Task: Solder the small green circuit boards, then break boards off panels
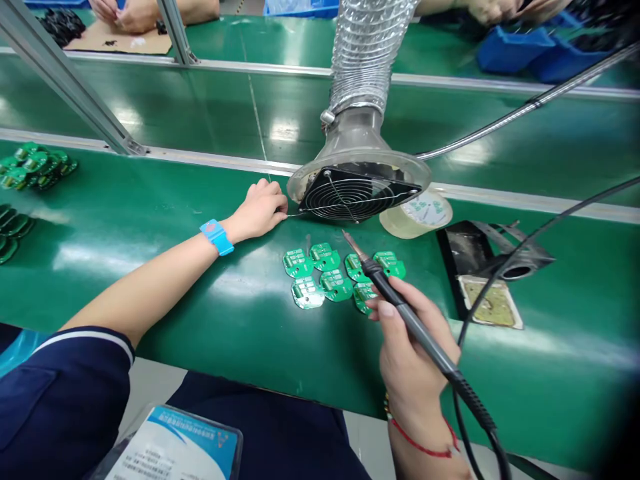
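My right hand point(415, 340) is wrapped round the grey handle of a soldering iron point(400, 303), its bare tip pointing up and left above the boards. Several small green circuit boards point(337, 285) lie in two rows on the green bench; the iron and my fingers partly cover those on the right. My left hand point(263, 208), with a blue wrist strap point(217, 237), is closed in a pinch beyond the boards, beside the fume hood. A short, thin silvery length of solder wire point(296, 215) sticks out of its fingertips toward the hood's fan; the rest is hidden.
A fume extractor hood point(360, 180) hangs low over the boards. Behind it stands a tape roll point(417, 212). An iron stand with a sponge tray point(490, 303) is at right, crossed by the cable. More boards point(37, 165) sit far left. Other people's hands point(130, 13) are across the bench.
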A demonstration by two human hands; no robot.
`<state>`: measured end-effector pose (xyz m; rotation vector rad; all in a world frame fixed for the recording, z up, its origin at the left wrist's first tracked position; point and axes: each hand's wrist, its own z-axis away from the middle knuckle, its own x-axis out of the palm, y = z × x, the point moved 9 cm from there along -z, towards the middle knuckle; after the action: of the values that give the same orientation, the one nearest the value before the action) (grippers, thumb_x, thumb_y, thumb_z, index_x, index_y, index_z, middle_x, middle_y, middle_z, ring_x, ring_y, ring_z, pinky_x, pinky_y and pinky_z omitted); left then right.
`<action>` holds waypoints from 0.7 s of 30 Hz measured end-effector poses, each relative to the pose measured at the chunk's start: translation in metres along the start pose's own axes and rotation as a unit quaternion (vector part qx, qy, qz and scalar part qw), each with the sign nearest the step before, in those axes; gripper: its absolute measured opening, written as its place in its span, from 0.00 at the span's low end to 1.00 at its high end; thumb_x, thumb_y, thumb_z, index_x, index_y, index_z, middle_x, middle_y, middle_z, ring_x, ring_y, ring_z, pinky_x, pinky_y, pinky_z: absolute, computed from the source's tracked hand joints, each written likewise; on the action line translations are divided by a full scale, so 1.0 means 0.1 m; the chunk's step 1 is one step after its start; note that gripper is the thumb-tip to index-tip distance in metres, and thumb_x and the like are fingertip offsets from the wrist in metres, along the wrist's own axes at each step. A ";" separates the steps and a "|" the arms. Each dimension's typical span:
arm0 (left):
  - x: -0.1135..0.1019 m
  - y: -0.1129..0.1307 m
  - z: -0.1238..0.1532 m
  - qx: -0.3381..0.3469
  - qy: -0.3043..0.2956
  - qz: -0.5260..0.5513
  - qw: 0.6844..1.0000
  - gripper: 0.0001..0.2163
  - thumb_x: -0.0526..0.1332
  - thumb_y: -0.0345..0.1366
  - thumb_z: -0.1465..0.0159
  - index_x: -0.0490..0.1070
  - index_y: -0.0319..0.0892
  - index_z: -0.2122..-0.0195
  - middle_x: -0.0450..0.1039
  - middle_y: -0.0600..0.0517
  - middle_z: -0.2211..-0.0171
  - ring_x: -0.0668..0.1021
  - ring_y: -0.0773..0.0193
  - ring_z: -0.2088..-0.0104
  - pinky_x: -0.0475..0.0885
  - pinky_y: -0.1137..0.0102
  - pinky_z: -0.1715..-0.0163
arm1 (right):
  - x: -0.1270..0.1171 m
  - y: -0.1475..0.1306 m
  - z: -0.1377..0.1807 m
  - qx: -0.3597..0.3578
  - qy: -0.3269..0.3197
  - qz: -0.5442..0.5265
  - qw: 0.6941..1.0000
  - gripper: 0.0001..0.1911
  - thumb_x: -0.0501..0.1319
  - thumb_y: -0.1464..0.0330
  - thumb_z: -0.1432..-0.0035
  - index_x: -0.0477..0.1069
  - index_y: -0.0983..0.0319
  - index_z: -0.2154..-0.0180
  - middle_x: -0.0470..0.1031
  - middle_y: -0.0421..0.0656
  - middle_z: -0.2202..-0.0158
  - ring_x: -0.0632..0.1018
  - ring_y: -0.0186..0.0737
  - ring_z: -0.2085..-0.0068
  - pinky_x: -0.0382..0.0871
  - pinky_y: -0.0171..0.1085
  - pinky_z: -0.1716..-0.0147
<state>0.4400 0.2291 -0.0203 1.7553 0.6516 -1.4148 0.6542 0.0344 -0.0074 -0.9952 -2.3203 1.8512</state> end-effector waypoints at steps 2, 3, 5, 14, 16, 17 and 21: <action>-0.10 0.15 0.16 0.051 0.008 -0.042 0.998 0.09 0.55 0.35 0.36 0.72 0.39 0.68 0.70 0.44 0.59 0.67 0.50 0.53 0.61 0.56 0.54 | 0.00 0.02 0.02 -0.005 -0.002 -0.003 1.000 0.17 0.63 0.63 0.42 0.73 0.58 0.51 0.77 0.46 0.58 0.78 0.49 0.57 0.73 0.53 0.55; -0.13 0.22 0.27 0.073 0.006 -0.050 0.996 0.09 0.53 0.34 0.35 0.71 0.40 0.68 0.71 0.45 0.60 0.68 0.50 0.54 0.60 0.56 0.53 | 0.00 0.04 0.03 -0.003 -0.005 -0.003 1.000 0.17 0.63 0.63 0.42 0.73 0.58 0.50 0.77 0.46 0.58 0.79 0.48 0.58 0.73 0.52 0.56; -0.17 0.29 0.49 0.085 -0.014 -0.021 0.996 0.10 0.51 0.33 0.34 0.70 0.40 0.66 0.72 0.47 0.65 0.71 0.56 0.58 0.61 0.57 0.52 | 0.01 0.08 0.05 0.004 -0.010 -0.009 1.000 0.17 0.63 0.64 0.42 0.73 0.58 0.51 0.77 0.46 0.58 0.79 0.46 0.61 0.75 0.48 0.60; -0.08 0.26 1.02 -0.102 -0.072 0.275 0.953 0.05 0.53 0.29 0.40 0.67 0.41 0.69 0.67 0.55 0.75 0.67 0.70 0.75 0.63 0.74 0.73 | 0.14 0.01 0.08 -0.017 -0.042 -0.129 0.991 0.10 0.62 0.68 0.41 0.75 0.60 0.56 0.77 0.43 0.67 0.78 0.38 0.71 0.74 0.37 0.73; -0.03 0.29 1.05 -0.107 -0.090 0.313 0.940 0.04 0.54 0.29 0.40 0.67 0.41 0.70 0.66 0.56 0.75 0.66 0.71 0.76 0.62 0.75 0.74 | 0.13 0.01 0.10 -0.018 -0.047 -0.135 0.990 0.09 0.61 0.68 0.41 0.75 0.61 0.57 0.77 0.42 0.69 0.78 0.38 0.72 0.73 0.37 0.74; -0.02 0.30 1.05 -0.105 -0.096 0.320 0.937 0.04 0.54 0.29 0.40 0.67 0.41 0.71 0.65 0.56 0.76 0.65 0.72 0.76 0.62 0.75 0.75 | 0.14 0.01 0.11 -0.016 -0.051 -0.135 0.989 0.09 0.61 0.68 0.40 0.75 0.61 0.58 0.77 0.42 0.70 0.78 0.38 0.73 0.73 0.37 0.75; -0.02 0.34 1.05 -0.095 -0.084 0.311 0.942 0.04 0.55 0.27 0.41 0.66 0.40 0.72 0.64 0.58 0.77 0.64 0.73 0.77 0.60 0.75 0.76 | 0.18 0.04 0.13 -0.013 -0.083 -0.135 0.987 0.09 0.61 0.68 0.40 0.75 0.61 0.58 0.77 0.42 0.71 0.77 0.38 0.73 0.73 0.37 0.75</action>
<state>0.4063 0.1246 -0.0185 1.4821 0.1079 -1.0017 0.6363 0.0319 -0.0216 -0.5107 -2.4276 1.8612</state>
